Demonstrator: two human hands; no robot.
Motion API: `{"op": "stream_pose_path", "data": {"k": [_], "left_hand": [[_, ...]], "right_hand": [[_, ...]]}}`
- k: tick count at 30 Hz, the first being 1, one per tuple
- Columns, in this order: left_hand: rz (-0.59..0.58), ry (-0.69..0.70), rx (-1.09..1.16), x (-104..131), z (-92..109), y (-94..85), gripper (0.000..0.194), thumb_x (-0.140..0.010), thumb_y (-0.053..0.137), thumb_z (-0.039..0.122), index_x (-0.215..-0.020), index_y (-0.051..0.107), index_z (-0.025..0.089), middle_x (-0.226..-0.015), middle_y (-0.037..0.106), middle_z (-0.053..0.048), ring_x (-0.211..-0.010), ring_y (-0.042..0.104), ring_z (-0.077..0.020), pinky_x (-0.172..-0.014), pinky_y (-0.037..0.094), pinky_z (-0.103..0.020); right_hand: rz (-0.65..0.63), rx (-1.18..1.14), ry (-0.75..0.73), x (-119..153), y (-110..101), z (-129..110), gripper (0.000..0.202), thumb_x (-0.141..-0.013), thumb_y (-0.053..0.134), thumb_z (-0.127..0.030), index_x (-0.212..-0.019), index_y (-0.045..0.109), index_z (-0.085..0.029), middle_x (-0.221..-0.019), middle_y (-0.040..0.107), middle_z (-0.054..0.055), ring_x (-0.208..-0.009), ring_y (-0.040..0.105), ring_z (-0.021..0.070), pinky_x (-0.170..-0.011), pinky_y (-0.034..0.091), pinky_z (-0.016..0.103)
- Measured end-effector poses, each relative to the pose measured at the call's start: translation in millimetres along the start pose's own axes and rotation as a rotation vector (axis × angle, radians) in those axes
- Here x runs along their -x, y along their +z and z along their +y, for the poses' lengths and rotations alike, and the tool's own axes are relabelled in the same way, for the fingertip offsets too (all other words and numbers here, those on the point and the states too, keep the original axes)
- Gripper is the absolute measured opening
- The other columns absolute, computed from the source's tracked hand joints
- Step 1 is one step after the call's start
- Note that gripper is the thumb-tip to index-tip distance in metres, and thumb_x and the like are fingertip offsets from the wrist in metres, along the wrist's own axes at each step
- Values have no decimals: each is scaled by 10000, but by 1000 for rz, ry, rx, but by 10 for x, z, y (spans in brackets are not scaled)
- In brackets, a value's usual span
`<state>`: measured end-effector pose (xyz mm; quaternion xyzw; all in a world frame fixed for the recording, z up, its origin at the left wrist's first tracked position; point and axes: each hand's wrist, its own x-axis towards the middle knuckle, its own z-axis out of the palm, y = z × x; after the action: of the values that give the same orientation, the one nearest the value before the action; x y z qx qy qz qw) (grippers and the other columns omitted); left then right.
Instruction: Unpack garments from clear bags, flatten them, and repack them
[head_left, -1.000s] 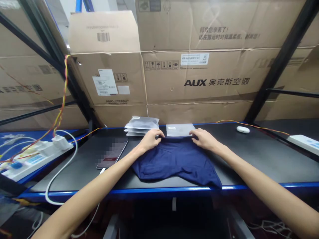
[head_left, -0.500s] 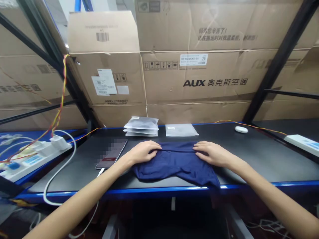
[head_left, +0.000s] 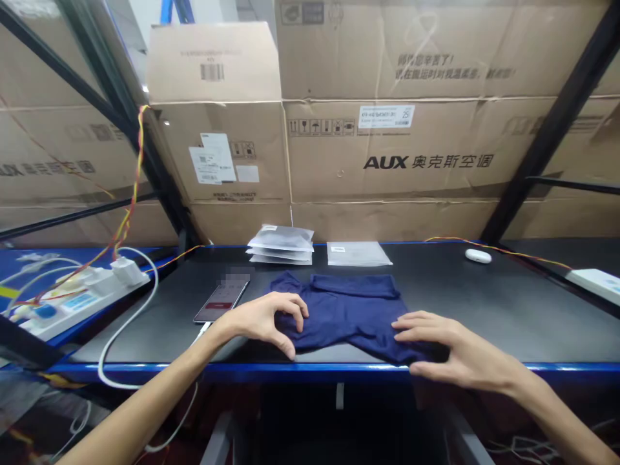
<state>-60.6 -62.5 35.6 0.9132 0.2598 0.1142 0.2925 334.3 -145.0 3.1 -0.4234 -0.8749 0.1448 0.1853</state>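
A dark blue cloth [head_left: 346, 316] lies on the black table in front of me, its far edge folded over in a band and its near edge wavy. My left hand [head_left: 271, 320] is at the cloth's left side, fingers curved and thumb apart, with nothing held. At the lower right corner of the cloth is my right hand [head_left: 445, 345], its fingers spread and holding nothing. The fingertips of both hands are over or against the cloth; whether they touch it is hard to tell.
Behind the cloth lie a stack of plastic packets [head_left: 281, 247] and a flat packet [head_left: 359, 254]. A phone [head_left: 223, 299] with a white cable is at left, near a power strip [head_left: 80, 300]. A white case [head_left: 478, 256] sits at back right. Cardboard [head_left: 387, 181] stands behind.
Both hands have moved off the cloth's far edge toward me and opened wider. The folded band and the cloth's upper left corner are now uncovered. The view has shifted slightly.
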Motion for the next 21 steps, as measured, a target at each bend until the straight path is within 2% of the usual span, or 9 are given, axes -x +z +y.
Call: {"op": "stream_pose_path", "data": {"k": [3, 6, 10, 12, 14, 16, 18, 21], "left_hand": [[-11, -11, -3, 55, 33, -25, 242, -725, 812, 366, -914, 745, 230, -1243, 643, -40, -1103, 610, -213, -984, 439, -294], [22, -16, 2, 53, 51, -40, 114, -829, 676, 276, -893, 737, 204, -1181, 685, -44, -1039, 637, -196, -966, 445, -291], [190, -155, -72, -31, 21, -37, 209, -905, 545, 310, -906, 711, 185, -892, 726, -15, -813, 641, -161, -768, 466, -249], [275, -227, -141, -92, -20, -35, 267, -932, 498, 355, -916, 703, 185, -800, 709, -2, -725, 619, -154, -689, 446, -242], [337, -275, -222, -156, -76, -37, 303, -947, 467, 385, -952, 705, 198, -798, 714, -2, -706, 625, -160, -675, 439, -246], [383, -336, -325, -219, -137, -37, 314, -955, 454, 402, -1002, 709, 225, -846, 734, -8, -731, 652, -177, -689, 447, -254], [396, -412, -448, -274, -195, -33, 300, -953, 465, 407, -1053, 703, 254, -893, 746, -20, -780, 677, -203, -705, 454, -265], [336, -508, -596, -327, -258, -18, 275, -944, 496, 402, -1100, 684, 275, -944, 746, -42, -863, 689, -241, -722, 466, -282]], "right_hand": [[-16, -3, 32, 36, 21, -16, 350, -844, 681, -460, -1151, 735, -301, -1320, 656, 66, -1265, 567, 320, -1074, 463, 513], [77, -46, 72, 15, 26, 6, 255, -911, 577, -403, -1044, 756, -278, -1186, 728, 54, -1134, 655, 277, -1008, 512, 447], [231, -100, 236, -93, -32, 73, 273, -917, 548, -457, -963, 734, -261, -954, 768, 29, -870, 704, 239, -804, 555, 365], [275, -132, 276, -171, -73, 131, 287, -908, 551, -482, -954, 723, -256, -943, 759, 22, -859, 688, 233, -789, 537, 346], [301, -152, 294, -258, -106, 209, 296, -893, 562, -495, -971, 708, -249, -936, 746, 19, -851, 671, 225, -792, 519, 340], [310, -142, 317, -347, -123, 295, 308, -875, 569, -510, -964, 684, -239, -819, 713, 8, -743, 639, 204, -716, 501, 327], [296, -114, 341, -432, -125, 375, 307, -858, 574, -523, -929, 653, -234, -653, 622, -28, -599, 560, 171, -593, 447, 302], [253, -65, 351, -528, -112, 461, 288, -826, 598, -524, -853, 602, -237, -559, 516, -63, -520, 477, 147, -527, 385, 284]]}}
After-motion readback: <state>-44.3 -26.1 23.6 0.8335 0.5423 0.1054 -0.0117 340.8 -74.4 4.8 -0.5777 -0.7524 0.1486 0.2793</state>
